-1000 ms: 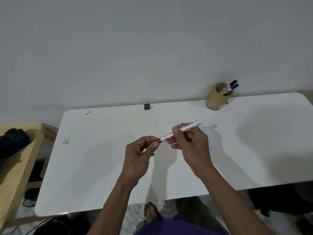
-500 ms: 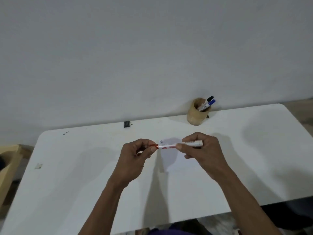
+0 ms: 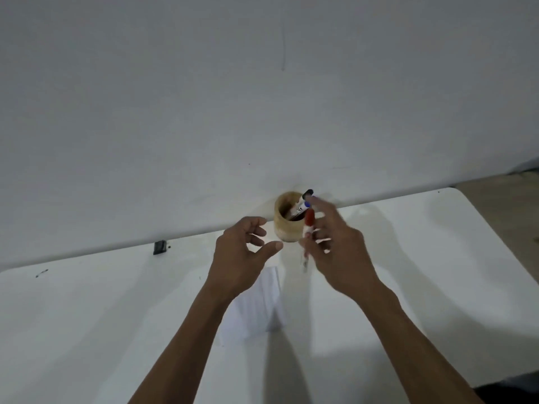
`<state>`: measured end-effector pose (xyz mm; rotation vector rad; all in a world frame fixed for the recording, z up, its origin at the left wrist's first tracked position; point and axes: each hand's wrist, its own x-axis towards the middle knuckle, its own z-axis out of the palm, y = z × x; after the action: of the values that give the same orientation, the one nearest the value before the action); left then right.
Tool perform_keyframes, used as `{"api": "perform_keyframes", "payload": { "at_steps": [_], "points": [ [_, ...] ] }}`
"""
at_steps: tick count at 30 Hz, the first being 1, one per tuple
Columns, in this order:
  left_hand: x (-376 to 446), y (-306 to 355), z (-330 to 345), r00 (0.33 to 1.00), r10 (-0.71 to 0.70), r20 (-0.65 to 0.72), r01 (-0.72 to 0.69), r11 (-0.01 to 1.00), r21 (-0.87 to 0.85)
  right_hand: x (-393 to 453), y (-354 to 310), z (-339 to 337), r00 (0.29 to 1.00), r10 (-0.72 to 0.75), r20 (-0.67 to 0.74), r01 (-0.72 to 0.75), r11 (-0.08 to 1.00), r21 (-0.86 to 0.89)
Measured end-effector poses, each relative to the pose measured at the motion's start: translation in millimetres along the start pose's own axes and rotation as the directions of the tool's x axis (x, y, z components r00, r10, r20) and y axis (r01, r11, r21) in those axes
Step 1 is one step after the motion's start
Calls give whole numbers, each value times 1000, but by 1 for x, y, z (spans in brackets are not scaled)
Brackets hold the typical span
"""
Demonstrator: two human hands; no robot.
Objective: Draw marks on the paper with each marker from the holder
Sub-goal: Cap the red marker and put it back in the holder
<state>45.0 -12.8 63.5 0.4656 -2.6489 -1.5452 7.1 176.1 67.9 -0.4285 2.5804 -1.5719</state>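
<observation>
A round wooden holder point(image 3: 285, 228) stands at the table's far edge with a black-capped marker point(image 3: 308, 193) and a blue-capped marker point(image 3: 305, 205) leaning in it. My right hand point(image 3: 335, 252) grips a red-capped marker point(image 3: 308, 225) almost upright, cap on and pointing up, just right of the holder and close to its rim. My left hand point(image 3: 242, 255) hovers open just left of the holder, fingers spread, holding nothing. A small white paper point(image 3: 259, 307) lies flat on the table between my forearms, partly hidden by my left wrist.
The white table point(image 3: 423, 287) runs along a plain grey wall. A small black object point(image 3: 159, 247) sits at the far edge to the left, with dark specks point(image 3: 40, 274) further left. The table's right corner point(image 3: 455, 193) curves away near bare floor.
The red marker was held level between both hands with my left fingers at its red cap end. Now my left hand has let go, and my right hand has carried the capped marker up beside the holder.
</observation>
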Motion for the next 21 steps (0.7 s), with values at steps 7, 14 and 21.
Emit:
{"api": "perform_keyframes", "payload": {
  "at_steps": [7, 14, 21],
  "points": [
    [37, -8, 50, 998, -36, -50, 40, 996, 76, 51, 9, -17, 926, -36, -376, 116, 974, 192],
    [59, -10, 72, 999, -26, -37, 28, 998, 61, 89, 22, 6, 916, -86, -393, 134, 986, 97],
    [60, -11, 78, 993, 89, -79, -85, 995, 44, 100, 49, 25, 938, -12, -345, 23, 999, 27]
  ]
}}
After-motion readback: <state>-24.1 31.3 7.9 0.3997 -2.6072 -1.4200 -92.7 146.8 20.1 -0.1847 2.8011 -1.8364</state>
